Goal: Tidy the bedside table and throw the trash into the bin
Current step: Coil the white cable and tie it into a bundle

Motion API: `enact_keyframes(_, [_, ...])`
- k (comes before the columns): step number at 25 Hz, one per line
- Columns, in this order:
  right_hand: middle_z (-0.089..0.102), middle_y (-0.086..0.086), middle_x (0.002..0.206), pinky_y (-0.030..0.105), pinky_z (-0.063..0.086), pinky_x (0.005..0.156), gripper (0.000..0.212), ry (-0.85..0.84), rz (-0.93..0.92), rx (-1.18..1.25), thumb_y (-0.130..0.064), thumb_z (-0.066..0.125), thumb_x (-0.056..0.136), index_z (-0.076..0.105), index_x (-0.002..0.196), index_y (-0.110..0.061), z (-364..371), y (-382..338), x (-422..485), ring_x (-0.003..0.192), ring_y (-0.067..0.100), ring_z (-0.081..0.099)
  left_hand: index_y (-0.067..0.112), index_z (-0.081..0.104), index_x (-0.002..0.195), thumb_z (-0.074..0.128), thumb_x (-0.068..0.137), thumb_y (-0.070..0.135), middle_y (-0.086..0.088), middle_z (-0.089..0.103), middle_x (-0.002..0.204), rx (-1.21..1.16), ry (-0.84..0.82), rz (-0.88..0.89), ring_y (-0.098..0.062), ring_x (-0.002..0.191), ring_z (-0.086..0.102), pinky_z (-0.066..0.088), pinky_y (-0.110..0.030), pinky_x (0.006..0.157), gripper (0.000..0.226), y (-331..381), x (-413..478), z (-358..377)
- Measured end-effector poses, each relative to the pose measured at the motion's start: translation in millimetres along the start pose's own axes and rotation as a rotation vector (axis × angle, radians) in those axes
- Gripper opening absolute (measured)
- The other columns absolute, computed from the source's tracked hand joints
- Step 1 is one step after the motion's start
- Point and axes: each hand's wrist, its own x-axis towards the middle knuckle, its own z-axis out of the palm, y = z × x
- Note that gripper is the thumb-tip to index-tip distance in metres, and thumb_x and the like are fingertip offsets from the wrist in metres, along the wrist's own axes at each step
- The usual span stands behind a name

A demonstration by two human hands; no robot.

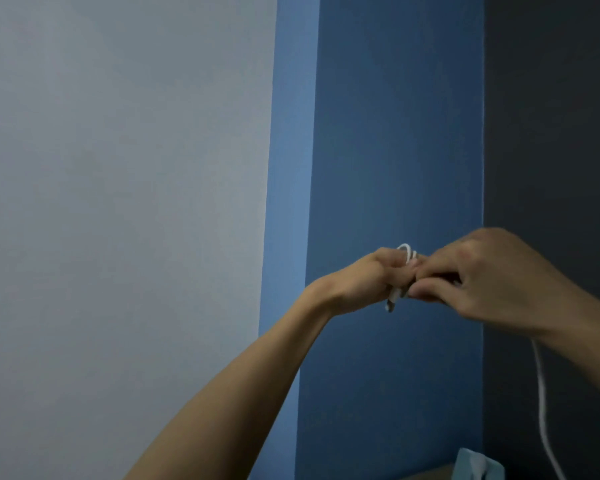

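Both hands are raised in front of the wall, meeting at the right of centre. My left hand (pixel 364 282) grips a looped bundle of white cable (pixel 408 252), whose plug end sticks out below the fist. My right hand (pixel 482 275) pinches the same cable at the bundle with curled fingers. A loose length of the cable hangs down from under my right forearm toward the bottom right. The bedside table and the bin are out of view.
A pale grey wall (pixel 118 202) fills the left, a blue wall panel (pixel 395 133) the middle, a dark panel (pixel 551 116) the right. A light blue tissue box (pixel 478 467) pokes up at the bottom edge.
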Motion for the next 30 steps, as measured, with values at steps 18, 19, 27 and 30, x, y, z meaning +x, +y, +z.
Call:
enact_keyframes(18, [0.043, 0.006, 0.051, 0.015, 0.031, 0.033, 0.030, 0.428, 0.706, 1.100, -0.018, 0.058, 0.086, 0.054, 0.056, -0.016, 61, 4, 9, 0.031, 0.002, 0.039, 0.007, 0.065, 0.099, 0.033, 0.091, -0.008, -0.004, 0.076, 0.085, -0.275, -0.103, 0.215, -0.010, 0.081, 0.070, 0.053, -0.019, 0.080, 0.037, 11, 3, 14])
enact_keyframes(19, [0.042, 0.000, 0.046, 0.016, 0.029, 0.034, 0.035, 0.422, 0.726, 1.036, -0.012, 0.055, 0.088, 0.049, 0.055, -0.016, 68, 0, 6, 0.029, 0.003, 0.037, -0.003, 0.060, 0.110, 0.033, 0.091, -0.008, -0.013, 0.074, 0.103, -0.282, -0.039, 0.227, -0.011, 0.090, 0.069, 0.051, -0.020, 0.087, 0.033, 13, 5, 12])
enact_keyframes(27, [0.047, -0.008, 0.043, 0.024, 0.034, 0.047, 0.017, 0.068, 0.287, 0.385, -0.021, 0.055, 0.088, 0.065, 0.080, -0.032, 58, -15, -15, 0.044, 0.011, 0.045, -0.010, 0.046, 0.130, 0.031, 0.096, -0.009, -0.030, 0.051, 0.134, -0.069, 0.234, 0.195, -0.016, 0.111, 0.059, 0.042, -0.028, 0.105, 0.037, 12, 5, -12])
enact_keyframes(30, [0.054, -0.015, 0.053, 0.026, 0.036, 0.050, 0.019, 0.068, 0.159, 0.146, -0.035, 0.051, 0.086, 0.067, 0.077, -0.027, 30, -6, -18, 0.060, 0.013, 0.052, -0.006, 0.055, 0.121, 0.040, 0.094, -0.004, -0.022, 0.064, 0.115, 0.135, 0.180, 0.098, -0.012, 0.100, 0.063, 0.046, -0.027, 0.100, 0.031, 1, -5, -25])
